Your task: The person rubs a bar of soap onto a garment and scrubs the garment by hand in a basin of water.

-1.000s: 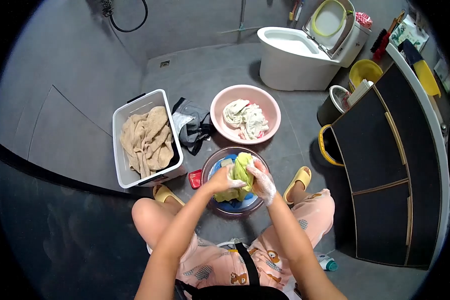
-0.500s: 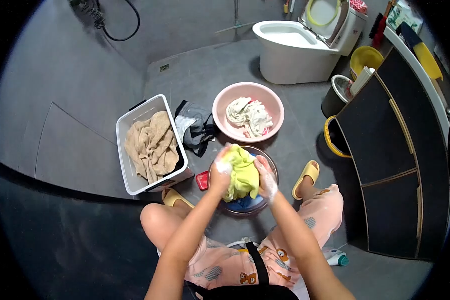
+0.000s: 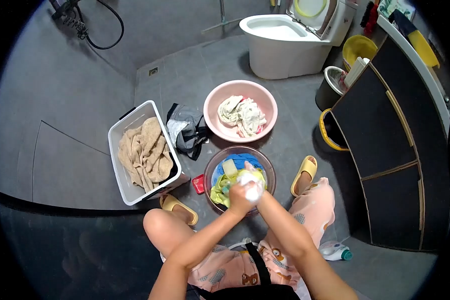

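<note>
Basically, both foam-covered hands meet over the brown basin [image 3: 271,175]. Left hand [image 3: 240,197] has fingers curled in against the right hand [image 3: 255,189], whose fingers point forward, partly hidden by suds; can't tell whether either grips any fabric. Yellow-green garment [image 3: 218,194] lies in the basin, beneath and beside the hands. Pale soap bar [image 3: 229,167] sits near blue cloth [image 3: 241,160]. Red dish [image 3: 198,184] just left of basin; pink basin [image 3: 211,114] beyond, holding white clothes [image 3: 242,118].
</note>
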Demonstrator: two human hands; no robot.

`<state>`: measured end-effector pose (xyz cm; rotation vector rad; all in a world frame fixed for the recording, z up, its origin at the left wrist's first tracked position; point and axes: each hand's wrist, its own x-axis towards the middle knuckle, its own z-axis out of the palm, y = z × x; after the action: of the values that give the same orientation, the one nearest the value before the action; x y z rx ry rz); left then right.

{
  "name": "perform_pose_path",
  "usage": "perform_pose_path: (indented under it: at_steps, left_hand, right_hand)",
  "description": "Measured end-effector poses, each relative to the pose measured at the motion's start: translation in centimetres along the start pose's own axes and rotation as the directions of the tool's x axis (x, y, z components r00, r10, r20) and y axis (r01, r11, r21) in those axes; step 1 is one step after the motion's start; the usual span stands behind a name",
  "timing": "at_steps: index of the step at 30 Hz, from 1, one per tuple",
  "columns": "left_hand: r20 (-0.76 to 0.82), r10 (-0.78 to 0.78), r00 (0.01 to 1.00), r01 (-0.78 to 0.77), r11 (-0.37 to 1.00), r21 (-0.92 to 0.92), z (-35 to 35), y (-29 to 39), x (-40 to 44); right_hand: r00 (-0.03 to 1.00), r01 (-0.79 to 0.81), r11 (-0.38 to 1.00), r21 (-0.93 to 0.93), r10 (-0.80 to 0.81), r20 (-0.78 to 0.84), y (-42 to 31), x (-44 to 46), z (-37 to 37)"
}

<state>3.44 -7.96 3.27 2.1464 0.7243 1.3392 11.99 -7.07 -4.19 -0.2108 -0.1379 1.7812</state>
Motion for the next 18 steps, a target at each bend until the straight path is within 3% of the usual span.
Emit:
perform_pose_path:
  at_steps: [1, 3, 4, 5, 6, 8, 10, 11, 12, 13, 15, 16, 17, 18]
  left_hand:
    - [-0.015, -0.078, 0.997, 0.078, 0.996, -0.034, 0.2, -0.5, 0.0]
    - [0.022, -0.239, 0.971, 0.24, 0.97, -0.028, 0.3, -3.8, -1.1]
    - [0.055, -0.31, 0.949, 0.31, 0.951, 0.015, 0.1, -6.0, -0.8]
    - [0.001, -0.468, 0.884, 0.466, 0.88, -0.086, -1.9, -3.8, 2.2]
    - [-0.051, -0.582, 0.812, 0.56, 0.799, -0.219, -2.0, -5.4, 2.5]
    - [-0.056, -0.64, 0.766, 0.632, 0.766, -0.116, -2.7, -8.0, 3.1]
    - [0.151, -0.829, 0.538, 0.73, 0.369, -0.575, -3.2, -9.8, 2.4]
    - [0.18, -0.8, 0.572, 0.698, 0.36, -0.619, -3.4, -10.7, 1.9]
    - [0.106, -0.8, 0.59, 0.654, 0.398, -0.643, -3.6, -10.4, 1.9]
    - [0.032, -0.794, 0.607, 0.607, 0.438, -0.663, -3.6, -10.0, 2.1]
    - [-0.084, -0.787, 0.611, 0.569, 0.51, -0.645, -3.7, -8.0, 2.8]
    - [-0.091, -0.719, 0.689, 0.543, 0.595, -0.593, -3.6, -6.5, 3.0]
    - [-0.091, -0.644, 0.759, 0.507, 0.673, -0.539, -3.4, -5.0, 2.7]
    - [-0.08, -0.565, 0.821, 0.463, 0.742, -0.485, -3.2, -3.5, 2.2]
  right_hand:
    - [0.966, 0.011, 0.949, -0.315, -0.091, -0.242, -0.2, -0.2, 0.5]
    - [0.986, 0.071, 0.994, -0.078, -0.082, -0.144, 1.1, -0.8, 0.8]
    - [0.861, 0.17, 0.944, -0.284, -0.282, -0.423, 1.8, -1.6, 5.0]
    - [0.896, 0.111, 0.848, -0.519, -0.311, -0.317, 1.5, -2.3, 7.0]
    - [0.894, -0.018, 0.93, -0.368, -0.15, -0.422, 1.4, -1.2, 6.8]
    - [0.888, -0.11, 0.963, -0.247, -0.016, -0.459, 0.9, -1.9, 6.7]
    - [0.822, -0.275, 0.632, -0.725, -0.236, -0.518, 0.3, -2.7, 6.6]
    - [0.869, -0.294, 0.619, -0.728, -0.143, -0.473, -0.1, -3.3, 6.6]
    - [0.905, -0.308, 0.604, -0.735, -0.052, -0.422, -0.6, -3.6, 7.4]
    - [0.876, -0.353, 0.604, -0.715, -0.054, -0.479, -1.3, -3.8, 8.4]
    - [0.941, -0.056, 0.798, -0.6, -0.159, -0.299, -1.1, -3.6, 6.4]
    - [0.948, 0.104, 0.857, -0.505, -0.238, -0.209, -0.9, -3.6, 6.3]
    - [0.939, 0.125, 0.945, -0.303, -0.211, -0.272, -0.8, -3.5, 7.5]
    - [0.942, 0.108, 0.967, -0.229, -0.173, -0.288, -1.2, -3.3, 7.8]
